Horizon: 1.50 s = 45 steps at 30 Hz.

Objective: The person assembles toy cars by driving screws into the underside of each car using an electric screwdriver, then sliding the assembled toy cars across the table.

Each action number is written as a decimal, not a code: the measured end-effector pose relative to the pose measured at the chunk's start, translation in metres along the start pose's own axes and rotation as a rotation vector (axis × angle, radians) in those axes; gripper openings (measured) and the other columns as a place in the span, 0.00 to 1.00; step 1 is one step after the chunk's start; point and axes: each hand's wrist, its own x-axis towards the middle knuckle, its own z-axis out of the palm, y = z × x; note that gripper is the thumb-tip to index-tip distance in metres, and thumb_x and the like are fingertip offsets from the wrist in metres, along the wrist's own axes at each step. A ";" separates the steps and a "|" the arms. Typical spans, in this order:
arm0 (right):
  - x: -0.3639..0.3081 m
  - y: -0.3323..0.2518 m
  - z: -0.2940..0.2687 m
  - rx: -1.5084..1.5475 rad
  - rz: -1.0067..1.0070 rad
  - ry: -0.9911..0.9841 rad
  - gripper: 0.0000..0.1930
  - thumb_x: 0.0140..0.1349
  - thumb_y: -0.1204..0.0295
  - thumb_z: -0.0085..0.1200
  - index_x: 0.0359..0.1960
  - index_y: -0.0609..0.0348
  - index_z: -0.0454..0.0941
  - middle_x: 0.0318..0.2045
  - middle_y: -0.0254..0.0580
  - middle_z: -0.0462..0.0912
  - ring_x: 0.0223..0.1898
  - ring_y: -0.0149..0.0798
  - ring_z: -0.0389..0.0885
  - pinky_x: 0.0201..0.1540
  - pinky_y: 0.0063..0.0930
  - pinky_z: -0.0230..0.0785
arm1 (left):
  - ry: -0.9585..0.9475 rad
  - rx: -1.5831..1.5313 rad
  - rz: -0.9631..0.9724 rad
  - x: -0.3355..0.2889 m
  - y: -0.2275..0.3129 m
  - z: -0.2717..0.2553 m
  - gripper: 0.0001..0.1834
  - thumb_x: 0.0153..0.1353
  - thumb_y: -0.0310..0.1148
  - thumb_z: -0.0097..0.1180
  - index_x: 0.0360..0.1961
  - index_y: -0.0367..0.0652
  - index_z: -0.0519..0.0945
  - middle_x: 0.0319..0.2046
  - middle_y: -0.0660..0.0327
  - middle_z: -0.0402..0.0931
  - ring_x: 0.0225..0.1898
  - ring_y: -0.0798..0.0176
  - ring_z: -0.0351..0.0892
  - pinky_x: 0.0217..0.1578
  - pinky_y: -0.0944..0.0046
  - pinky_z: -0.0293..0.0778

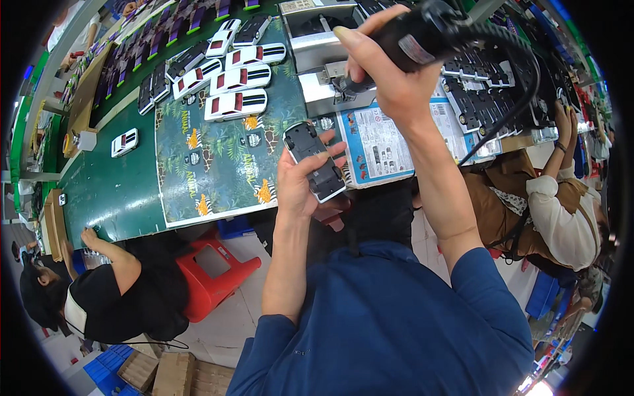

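Turned bottom up, a toy car (308, 146) with a black underside and white edges lies in my left hand (295, 185), thumb across it. My right hand (399, 89) is wrapped round a black electric screwdriver (417, 41), raised to the right of the car and apart from it. The screwdriver's lower end is by a metal box (323, 53) at the table's far side. Left of that box stand several white toy cars (236, 104) with dark stripes and red windows. More cars (472, 109), black undersides up, lie in rows at the right.
A black cable (528, 86) loops from the screwdriver over the right side. Animal-patterned sheets (221, 165) and a blue-edged printed sheet (380, 148) cover the green table (119, 188). A single white car (125, 142) stands farther left. Co-workers sit on both sides; a red stool (214, 277) is at left.
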 end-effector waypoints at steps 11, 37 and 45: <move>-0.031 -0.048 -0.014 0.447 0.367 -0.038 0.07 0.55 0.77 0.64 0.28 0.64 0.77 0.14 0.38 0.75 0.13 0.27 0.73 0.20 0.22 0.68 | 0.020 -0.058 0.045 0.004 -0.007 -0.005 0.32 0.52 0.13 0.58 0.60 0.42 0.67 0.48 0.51 0.76 0.47 0.56 0.81 0.42 0.52 0.85; -0.082 -0.048 0.000 0.425 0.337 -0.338 0.13 0.51 0.82 0.63 0.29 0.59 0.69 0.21 0.42 0.74 0.20 0.31 0.72 0.26 0.27 0.69 | 0.143 -0.244 -0.075 0.007 0.004 -0.008 0.29 0.57 0.16 0.54 0.61 0.41 0.68 0.45 0.54 0.76 0.41 0.56 0.81 0.37 0.53 0.83; -0.086 -0.055 -0.001 0.422 0.395 -0.223 0.12 0.53 0.80 0.63 0.29 0.60 0.69 0.21 0.43 0.74 0.18 0.31 0.71 0.24 0.27 0.69 | 0.140 -0.236 -0.055 0.007 0.003 -0.004 0.29 0.57 0.16 0.54 0.61 0.41 0.68 0.45 0.55 0.76 0.41 0.57 0.81 0.37 0.54 0.82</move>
